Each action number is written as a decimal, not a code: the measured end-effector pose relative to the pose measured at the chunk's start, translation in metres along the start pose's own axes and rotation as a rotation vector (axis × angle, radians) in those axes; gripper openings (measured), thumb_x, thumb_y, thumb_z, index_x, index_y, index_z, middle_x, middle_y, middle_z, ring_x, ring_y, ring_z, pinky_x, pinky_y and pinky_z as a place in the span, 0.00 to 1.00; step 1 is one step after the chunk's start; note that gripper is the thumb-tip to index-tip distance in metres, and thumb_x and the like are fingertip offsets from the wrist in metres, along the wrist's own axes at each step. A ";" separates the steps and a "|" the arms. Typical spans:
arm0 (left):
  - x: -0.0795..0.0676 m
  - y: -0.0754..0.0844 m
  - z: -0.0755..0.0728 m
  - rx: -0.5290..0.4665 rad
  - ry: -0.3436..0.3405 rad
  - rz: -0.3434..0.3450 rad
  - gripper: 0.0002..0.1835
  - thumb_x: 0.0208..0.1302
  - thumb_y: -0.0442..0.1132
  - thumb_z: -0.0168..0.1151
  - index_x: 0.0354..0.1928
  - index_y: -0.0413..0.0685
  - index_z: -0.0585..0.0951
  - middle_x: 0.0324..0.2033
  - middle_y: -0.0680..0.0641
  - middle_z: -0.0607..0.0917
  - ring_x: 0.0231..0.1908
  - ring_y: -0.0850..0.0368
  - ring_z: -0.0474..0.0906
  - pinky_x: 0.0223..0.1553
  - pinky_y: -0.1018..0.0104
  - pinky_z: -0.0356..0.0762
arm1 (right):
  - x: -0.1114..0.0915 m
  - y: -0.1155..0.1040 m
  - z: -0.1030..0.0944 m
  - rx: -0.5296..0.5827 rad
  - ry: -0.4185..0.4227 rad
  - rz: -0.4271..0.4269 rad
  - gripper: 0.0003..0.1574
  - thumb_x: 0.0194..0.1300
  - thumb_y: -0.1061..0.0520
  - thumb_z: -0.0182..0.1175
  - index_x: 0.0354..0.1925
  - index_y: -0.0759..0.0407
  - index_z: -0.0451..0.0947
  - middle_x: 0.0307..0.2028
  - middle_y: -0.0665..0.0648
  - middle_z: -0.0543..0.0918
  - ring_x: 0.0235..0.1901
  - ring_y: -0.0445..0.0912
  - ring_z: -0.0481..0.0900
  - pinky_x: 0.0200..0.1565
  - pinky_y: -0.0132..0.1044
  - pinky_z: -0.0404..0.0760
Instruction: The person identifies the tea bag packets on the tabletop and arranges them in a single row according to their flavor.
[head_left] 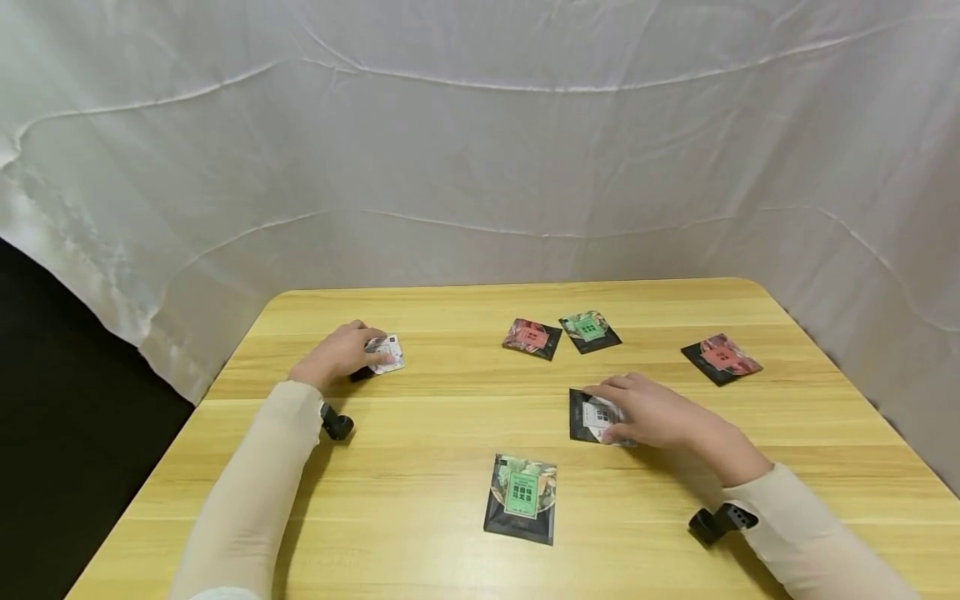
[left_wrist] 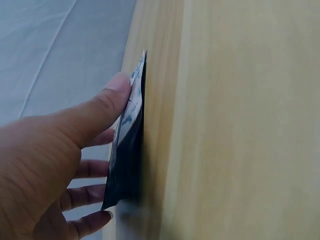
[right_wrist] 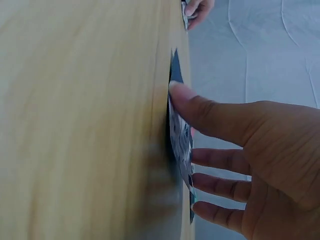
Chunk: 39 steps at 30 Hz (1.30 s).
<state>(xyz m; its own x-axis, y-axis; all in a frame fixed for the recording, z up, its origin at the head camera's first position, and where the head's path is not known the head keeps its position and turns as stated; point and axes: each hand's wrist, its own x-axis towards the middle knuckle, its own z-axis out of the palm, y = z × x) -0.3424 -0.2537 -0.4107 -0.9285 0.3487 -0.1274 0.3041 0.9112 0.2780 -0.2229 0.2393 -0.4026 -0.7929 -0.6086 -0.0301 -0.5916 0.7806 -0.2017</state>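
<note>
At the far left of the table, my left hand grips a black-and-white tea sachet. In the left wrist view the thumb lies along one edge of this sachet, fingers at the opposite side, and the packet stands out edge-on from the camera. Right of centre, my right hand holds another black-and-white tea sachet between thumb and fingertips, close over the wood. Its thumb presses the near edge of that sachet in the right wrist view; the palm covers part of it in the head view.
A green-labelled sachet lies front centre. Toward the back are a red sachet and a green one, nearly touching, with another red sachet at the right. A pale cloth curtain hangs behind the wooden table.
</note>
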 end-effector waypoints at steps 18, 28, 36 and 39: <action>-0.024 0.002 -0.009 -0.010 0.040 0.070 0.36 0.65 0.54 0.64 0.68 0.41 0.70 0.61 0.33 0.72 0.60 0.35 0.69 0.62 0.40 0.64 | -0.003 0.003 -0.005 0.006 0.055 0.049 0.37 0.65 0.40 0.63 0.64 0.59 0.74 0.56 0.64 0.76 0.56 0.63 0.73 0.58 0.60 0.71; -0.017 -0.009 0.001 -0.155 0.016 0.177 0.36 0.62 0.52 0.68 0.68 0.42 0.71 0.65 0.39 0.72 0.65 0.39 0.65 0.66 0.43 0.60 | 0.000 0.006 -0.001 -0.014 0.034 0.047 0.39 0.61 0.41 0.67 0.63 0.61 0.74 0.53 0.65 0.77 0.53 0.62 0.75 0.56 0.59 0.72; -0.021 -0.008 0.006 -0.146 0.011 0.140 0.38 0.62 0.55 0.66 0.69 0.43 0.69 0.66 0.38 0.71 0.65 0.39 0.64 0.66 0.42 0.60 | 0.001 -0.003 -0.003 0.031 0.003 0.084 0.36 0.65 0.40 0.63 0.62 0.61 0.75 0.58 0.67 0.75 0.59 0.66 0.70 0.60 0.61 0.68; -0.022 -0.005 0.010 -0.103 0.016 0.128 0.40 0.63 0.57 0.65 0.70 0.40 0.68 0.66 0.34 0.68 0.66 0.36 0.62 0.66 0.40 0.59 | 0.003 -0.006 -0.002 0.037 -0.005 0.121 0.36 0.65 0.36 0.61 0.59 0.61 0.76 0.57 0.66 0.75 0.57 0.65 0.71 0.59 0.61 0.69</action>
<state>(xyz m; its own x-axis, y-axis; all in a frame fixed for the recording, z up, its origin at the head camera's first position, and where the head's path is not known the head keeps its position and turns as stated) -0.3211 -0.2641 -0.4184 -0.8871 0.4563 -0.0695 0.3975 0.8319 0.3873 -0.2217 0.2332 -0.3997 -0.8575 -0.5108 -0.0609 -0.4856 0.8428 -0.2322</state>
